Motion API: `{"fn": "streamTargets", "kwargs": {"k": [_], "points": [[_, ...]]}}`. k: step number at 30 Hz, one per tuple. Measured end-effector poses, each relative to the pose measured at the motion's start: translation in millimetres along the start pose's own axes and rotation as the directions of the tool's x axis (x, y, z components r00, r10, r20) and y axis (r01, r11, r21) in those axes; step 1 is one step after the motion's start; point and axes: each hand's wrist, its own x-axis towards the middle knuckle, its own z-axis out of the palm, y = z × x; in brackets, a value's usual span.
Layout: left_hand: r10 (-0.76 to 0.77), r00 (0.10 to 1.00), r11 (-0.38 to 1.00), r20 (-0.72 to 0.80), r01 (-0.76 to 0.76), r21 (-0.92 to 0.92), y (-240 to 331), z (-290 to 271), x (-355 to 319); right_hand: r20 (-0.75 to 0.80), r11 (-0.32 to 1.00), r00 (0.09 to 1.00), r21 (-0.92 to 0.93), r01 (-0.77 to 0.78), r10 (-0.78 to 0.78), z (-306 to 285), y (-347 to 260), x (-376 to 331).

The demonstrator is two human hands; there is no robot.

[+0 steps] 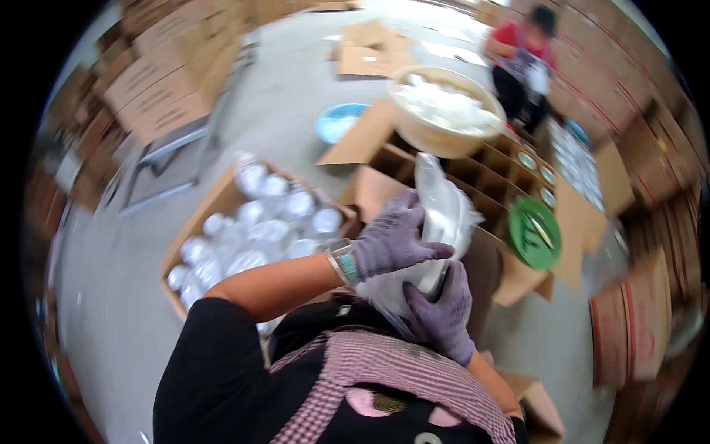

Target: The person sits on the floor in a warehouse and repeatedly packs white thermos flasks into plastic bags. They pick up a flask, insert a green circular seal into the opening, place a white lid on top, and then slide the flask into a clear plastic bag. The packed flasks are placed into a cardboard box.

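Observation:
Both my hands wear purple-grey knit gloves and hold a white, see-through plastic-wrapped bundle (444, 214) over my lap. My left hand (392, 235) presses on its upper left side, thumb reaching across the plastic. Lower down, my right hand (447, 311) grips the near right side between thumb and fingers. What lies inside the wrap cannot be made out. Just beyond stands a divided carton (484, 177) with round lids showing in a few cells. A cream basin (429, 137) piled with white plastic pieces (447, 103) rests on its far side.
At left, an open carton (177, 248) holds several plastic-wrapped containers (251, 222). A green basin (543, 255) with small tools sits on the divided carton's right. Farther off are a blue basin (325, 129), a metal trolley (159, 152), stacked cartons (159, 96) and a person in red (510, 37).

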Motion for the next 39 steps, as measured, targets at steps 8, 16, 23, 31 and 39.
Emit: {"fn": "streamTargets", "kwargs": {"k": [8,16,23,31,39], "points": [[-0.478,0.767,0.353,0.428,0.614,-0.706,-129,-72,-134,0.529,0.620,0.570,-0.101,0.778,-0.629,87,-62,14],[-0.904,0.423,-0.062,0.067,0.027,-0.998,-219,-105,-300,0.587,0.831,0.590,0.425,0.359,-0.555,107,-34,51],[-0.673,-0.090,0.509,-0.734,0.663,-0.549,-371,-157,-217,0.714,0.966,0.655,0.233,0.113,-0.248,106,8,62],[-0.481,0.172,0.313,-0.860,0.949,0.014,-545,-69,-245,0.783,0.986,0.607,0.169,0.004,-0.137,116,2,81],[-0.952,0.302,0.241,0.048,0.643,0.727,-641,-79,-313,0.787,0.994,0.615,0.095,-0.053,-0.042,129,1,95]]}}
